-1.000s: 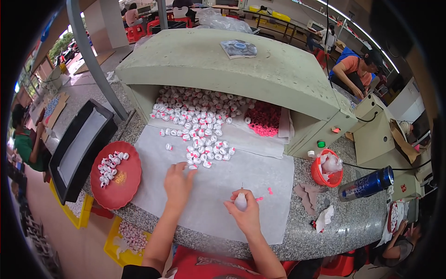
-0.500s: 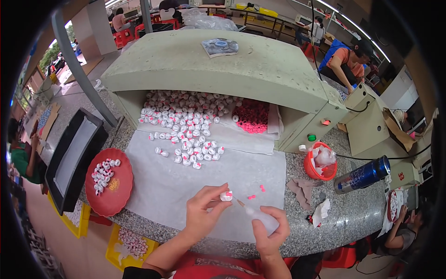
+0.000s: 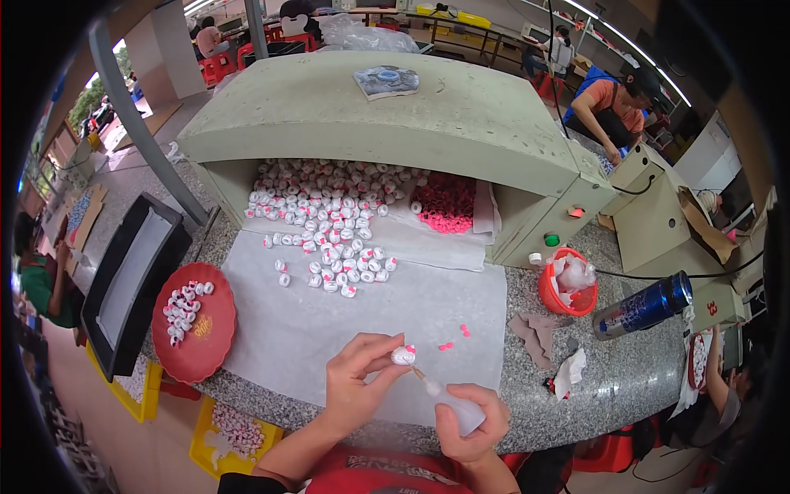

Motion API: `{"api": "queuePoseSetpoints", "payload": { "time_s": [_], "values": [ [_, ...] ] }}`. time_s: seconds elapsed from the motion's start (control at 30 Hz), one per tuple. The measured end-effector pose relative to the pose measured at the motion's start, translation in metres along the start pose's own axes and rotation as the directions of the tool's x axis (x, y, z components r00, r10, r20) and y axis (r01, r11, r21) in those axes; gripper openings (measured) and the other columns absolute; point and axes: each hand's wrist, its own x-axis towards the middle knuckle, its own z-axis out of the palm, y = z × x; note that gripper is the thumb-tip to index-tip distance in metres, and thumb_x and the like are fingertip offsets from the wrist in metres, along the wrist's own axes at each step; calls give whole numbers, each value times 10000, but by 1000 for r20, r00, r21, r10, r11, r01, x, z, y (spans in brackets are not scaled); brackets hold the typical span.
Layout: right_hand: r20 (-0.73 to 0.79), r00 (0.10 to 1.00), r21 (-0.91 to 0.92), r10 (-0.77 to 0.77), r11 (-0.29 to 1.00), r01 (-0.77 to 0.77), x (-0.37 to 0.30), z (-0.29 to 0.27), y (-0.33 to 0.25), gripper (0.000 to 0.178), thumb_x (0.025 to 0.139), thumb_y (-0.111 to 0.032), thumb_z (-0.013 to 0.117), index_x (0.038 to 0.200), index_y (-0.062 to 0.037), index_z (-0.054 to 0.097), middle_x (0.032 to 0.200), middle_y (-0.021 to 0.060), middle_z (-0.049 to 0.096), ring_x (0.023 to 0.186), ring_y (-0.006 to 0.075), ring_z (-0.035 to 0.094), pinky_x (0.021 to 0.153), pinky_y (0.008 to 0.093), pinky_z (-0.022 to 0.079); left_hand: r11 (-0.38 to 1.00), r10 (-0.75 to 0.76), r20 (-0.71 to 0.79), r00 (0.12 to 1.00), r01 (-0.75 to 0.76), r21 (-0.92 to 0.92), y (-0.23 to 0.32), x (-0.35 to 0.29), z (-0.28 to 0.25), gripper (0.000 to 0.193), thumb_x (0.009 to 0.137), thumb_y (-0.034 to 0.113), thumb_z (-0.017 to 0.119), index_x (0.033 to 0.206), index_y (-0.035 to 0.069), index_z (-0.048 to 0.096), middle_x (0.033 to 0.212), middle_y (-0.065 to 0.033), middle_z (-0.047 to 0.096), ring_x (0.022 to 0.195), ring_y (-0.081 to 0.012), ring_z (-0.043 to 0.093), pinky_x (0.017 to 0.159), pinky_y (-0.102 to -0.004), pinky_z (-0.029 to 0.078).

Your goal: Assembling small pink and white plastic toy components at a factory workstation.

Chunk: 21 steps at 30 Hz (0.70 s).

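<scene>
My left hand (image 3: 354,380) pinches a small round white piece (image 3: 403,356) with pink spots between thumb and fingers. My right hand (image 3: 476,430) is wrapped round a translucent white squeeze bottle (image 3: 461,412), tilted so its thin tip (image 3: 419,374) points up at the underside of the piece; whether tip and piece touch I cannot tell. Beyond my hands, a few tiny pink pieces (image 3: 446,347) lie on the white paper sheet (image 3: 271,329). Many similar white pieces (image 3: 329,222) spread over the far part of the sheet, reaching under the hood, beside a heap of pink pieces (image 3: 448,210).
The pale green metal hood (image 3: 370,123) spans the far side. At left are a red plate (image 3: 218,350) of white pieces and a black tray (image 3: 132,272). A red-orange cup (image 3: 568,306) and a blue tumbler (image 3: 642,309) stand right. Co-workers sit around.
The bottle has tilted steeper, with my right hand slightly lower. The piece in my left hand has turned and sits a little lower. One loose white piece on the sheet has shifted.
</scene>
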Motion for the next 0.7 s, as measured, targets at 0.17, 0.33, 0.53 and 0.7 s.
{"api": "queuePoseSetpoints", "payload": {
  "time_s": [0.17, 0.33, 0.53, 0.7],
  "values": [
    [0, 1000, 2, 9, 1000, -9, -1, 1, 1, 238, 626, -26, 674, 842, 26, 588, 681, 131, 618, 550, 194, 616, 492, 250, 471, 998, -31, -7, 999, 31, -46, 3, 0, 1, 379, 728, -141, 579, 1092, -42, 538, 1021, -156, 537, 943, -222, 580, 796, -298, 526],
    [8, 1000, -12, 17, 1000, -17, -1, 1, 1, 238, 627, -25, 673, 843, 26, 587, 689, 132, 621, 560, 199, 621, 501, 252, 477, 1000, 20, -9, 1000, -20, 18, 1, -1, 0, 381, 725, -142, 581, 1091, -46, 536, 1027, -161, 535, 937, -223, 581, 792, -296, 528],
    [28, 999, 6, -22, 1000, 22, 3, 3, 0, 228, 627, -19, 670, 835, 18, 583, 639, 119, 605, 507, 191, 595, 462, 250, 452, 999, 20, -11, 1000, -20, 38, 3, -3, -1, 370, 717, -140, 589, 1073, -44, 553, 1018, -160, 538, 919, -218, 586, 778, -291, 532],
    [85, 994, 3, -66, 998, 66, 6, 3, -2, 205, 633, -52, 645, 815, 13, 577, 640, 117, 601, 502, 181, 584, 466, 245, 438, 989, 41, -13, 999, -39, 145, 1, -5, -5, 351, 705, -132, 606, 1042, -37, 579, 1009, -156, 542, 887, -209, 594, 758, -282, 536]
  ]
}}
